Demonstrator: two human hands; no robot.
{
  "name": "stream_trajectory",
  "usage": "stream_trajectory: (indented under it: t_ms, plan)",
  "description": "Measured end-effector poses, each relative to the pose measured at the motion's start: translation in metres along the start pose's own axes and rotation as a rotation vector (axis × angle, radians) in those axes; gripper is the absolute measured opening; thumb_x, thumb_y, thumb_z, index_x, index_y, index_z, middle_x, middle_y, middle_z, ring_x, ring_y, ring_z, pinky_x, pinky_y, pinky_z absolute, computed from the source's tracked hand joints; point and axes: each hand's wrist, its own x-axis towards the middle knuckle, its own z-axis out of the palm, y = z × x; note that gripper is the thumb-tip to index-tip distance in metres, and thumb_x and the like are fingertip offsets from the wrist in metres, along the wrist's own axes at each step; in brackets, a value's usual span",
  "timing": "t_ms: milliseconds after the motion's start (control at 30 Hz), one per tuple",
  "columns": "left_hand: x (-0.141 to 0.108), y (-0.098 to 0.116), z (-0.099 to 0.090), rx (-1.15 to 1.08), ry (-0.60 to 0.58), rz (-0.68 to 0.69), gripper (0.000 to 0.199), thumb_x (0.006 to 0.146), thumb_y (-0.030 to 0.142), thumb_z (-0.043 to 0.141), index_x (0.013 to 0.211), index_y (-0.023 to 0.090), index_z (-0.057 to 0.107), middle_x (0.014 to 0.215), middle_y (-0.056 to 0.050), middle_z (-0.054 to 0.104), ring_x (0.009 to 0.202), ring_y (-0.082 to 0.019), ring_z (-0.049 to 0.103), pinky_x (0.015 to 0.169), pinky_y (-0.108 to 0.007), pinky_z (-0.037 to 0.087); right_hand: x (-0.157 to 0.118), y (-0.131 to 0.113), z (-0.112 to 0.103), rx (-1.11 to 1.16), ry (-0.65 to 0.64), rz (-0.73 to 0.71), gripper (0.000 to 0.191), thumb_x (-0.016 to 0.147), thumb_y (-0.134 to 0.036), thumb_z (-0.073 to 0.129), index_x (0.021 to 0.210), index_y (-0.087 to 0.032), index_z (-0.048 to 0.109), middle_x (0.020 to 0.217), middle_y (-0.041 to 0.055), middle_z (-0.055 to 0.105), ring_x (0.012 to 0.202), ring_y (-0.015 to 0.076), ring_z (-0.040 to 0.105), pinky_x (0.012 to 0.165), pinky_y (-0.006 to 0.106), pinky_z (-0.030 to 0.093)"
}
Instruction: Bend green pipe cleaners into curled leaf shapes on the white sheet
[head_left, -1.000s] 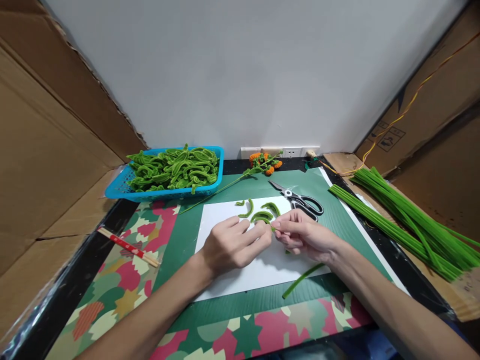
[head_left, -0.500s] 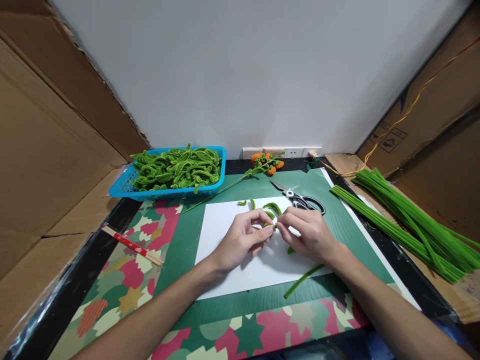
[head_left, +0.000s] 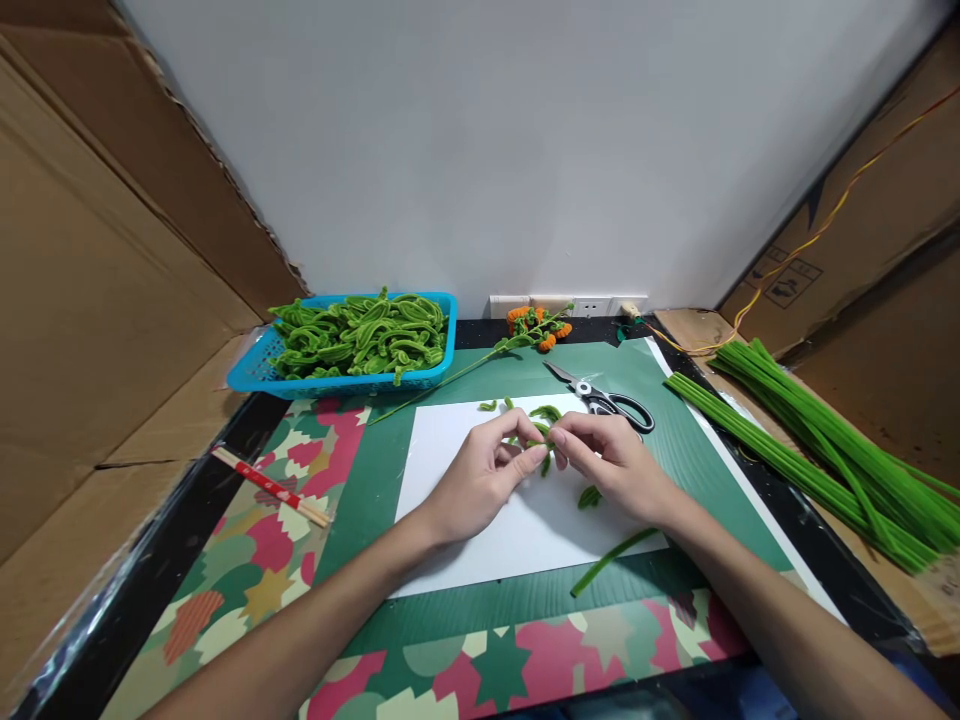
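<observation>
My left hand point(head_left: 484, 470) and my right hand point(head_left: 615, 462) meet over a white sheet of paper point(head_left: 442, 540). Both pinch a small piece of green pipe cleaner point(head_left: 546, 462) between thumb and fingertips; much of it is hidden by the fingers. Beyond the hands lie short curled green pieces point(head_left: 546, 412) on the paper. A small folded green piece point(head_left: 589, 496) rests below my right hand. Closer to me, a straight green pipe cleaner point(head_left: 611, 562) lies across the paper's near edge. Scissors point(head_left: 600, 394) with black handles lie partly spread just past my right hand.
A blue basket point(head_left: 244, 372) heaped with bent green pipe cleaners stands at the back left. Beside it lies a stem with orange blossoms point(head_left: 547, 342). Chopsticks in a red wrapper point(head_left: 270, 485) are at left. Long green pipe cleaners point(head_left: 825, 460) lie bundled at right, near cardboard walls.
My right hand's fingers have shifted slightly and turned around the green piece, uncovering more of the folded piece below. The whole view has moved a little; my left hand keeps its pinch.
</observation>
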Motion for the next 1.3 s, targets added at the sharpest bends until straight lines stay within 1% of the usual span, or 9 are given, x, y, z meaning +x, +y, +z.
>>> stream_trajectory:
  t_ms: [100,200,500,667,767,867,1000,1133,1300]
  plan:
    - [0.000,-0.002,0.002,-0.113,-0.024,-0.072,0.028,0.101,0.047,0.069,0.099,0.020,0.059,0.064,0.008,0.049,0.047,-0.007,0.041,0.044,-0.019,0.025,-0.003,0.003,0.001,-0.186,0.065,-0.150,0.023,0.111,-0.031,0.054,0.096,-0.019,0.067,0.078,-0.0010,0.063,0.064,0.0119,0.050,0.063,0.027,0.037]
    - [-0.001,-0.003,0.003,-0.150,-0.025,-0.112,0.033,0.099,0.050,0.071,0.099,0.020,0.059,0.063,0.007,0.051,0.045,-0.007,0.042,0.042,-0.019,0.025,-0.006,0.007,0.001,-0.323,0.127,-0.283,0.016,0.108,-0.024,0.055,0.096,-0.020,0.063,0.077,-0.0015,0.059,0.062,0.0116,0.047,0.062,0.027,0.035]
    - [0.001,-0.005,0.003,-0.231,-0.034,-0.161,0.039,0.092,0.053,0.079,0.093,0.019,0.060,0.066,0.006,0.054,0.042,-0.006,0.042,0.039,-0.020,0.026,-0.007,0.018,-0.002,-0.453,0.069,-0.468,0.014,0.107,-0.014,0.051,0.101,-0.019,0.063,0.079,0.0001,0.061,0.064,0.0129,0.048,0.061,0.027,0.034]
    - [0.000,-0.005,0.002,-0.178,-0.039,-0.144,0.035,0.095,0.050,0.075,0.091,0.019,0.061,0.067,0.007,0.052,0.044,-0.007,0.040,0.042,-0.022,0.024,-0.005,0.014,-0.002,-0.336,-0.009,-0.325,0.017,0.108,-0.020,0.052,0.095,-0.020,0.063,0.075,-0.0022,0.058,0.062,0.0116,0.047,0.060,0.026,0.035]
    - [-0.001,-0.003,-0.001,0.058,-0.004,-0.006,0.024,0.101,0.040,0.068,0.092,0.018,0.066,0.075,0.002,0.060,0.060,-0.010,0.049,0.054,-0.023,0.034,-0.003,0.009,-0.003,-0.139,-0.061,-0.107,0.025,0.110,-0.031,0.054,0.090,-0.020,0.064,0.072,-0.0032,0.057,0.062,0.0117,0.048,0.060,0.025,0.036]
    - [-0.003,-0.002,-0.002,0.306,0.036,0.110,0.017,0.103,0.030,0.063,0.092,0.018,0.070,0.080,0.000,0.064,0.073,-0.014,0.054,0.065,-0.025,0.038,-0.001,0.007,-0.006,-0.016,-0.123,0.010,0.031,0.111,-0.039,0.054,0.090,-0.020,0.066,0.076,-0.0014,0.060,0.068,0.0135,0.052,0.062,0.025,0.039]
    - [-0.002,-0.005,-0.001,0.164,0.020,0.034,0.021,0.101,0.035,0.066,0.089,0.018,0.066,0.075,0.002,0.062,0.066,-0.013,0.052,0.060,-0.025,0.037,-0.003,0.011,-0.007,-0.175,-0.118,-0.077,0.028,0.112,-0.035,0.052,0.092,-0.020,0.065,0.077,-0.0005,0.061,0.067,0.0140,0.050,0.064,0.026,0.038]
    - [0.000,-0.010,0.000,-0.126,-0.043,-0.110,0.032,0.098,0.048,0.072,0.089,0.019,0.060,0.058,0.009,0.046,0.044,-0.008,0.037,0.044,-0.023,0.023,-0.006,0.016,-0.005,-0.378,-0.068,-0.275,0.018,0.112,-0.025,0.049,0.102,-0.021,0.063,0.088,0.0032,0.062,0.073,0.0159,0.052,0.068,0.028,0.037]
    - [0.000,-0.011,0.000,-0.158,-0.048,-0.106,0.033,0.098,0.048,0.074,0.091,0.018,0.061,0.063,0.008,0.048,0.046,-0.007,0.040,0.044,-0.022,0.024,-0.006,0.014,-0.003,-0.357,-0.100,-0.241,0.022,0.113,-0.028,0.046,0.097,-0.022,0.058,0.087,0.0017,0.059,0.075,0.0160,0.051,0.070,0.028,0.037]
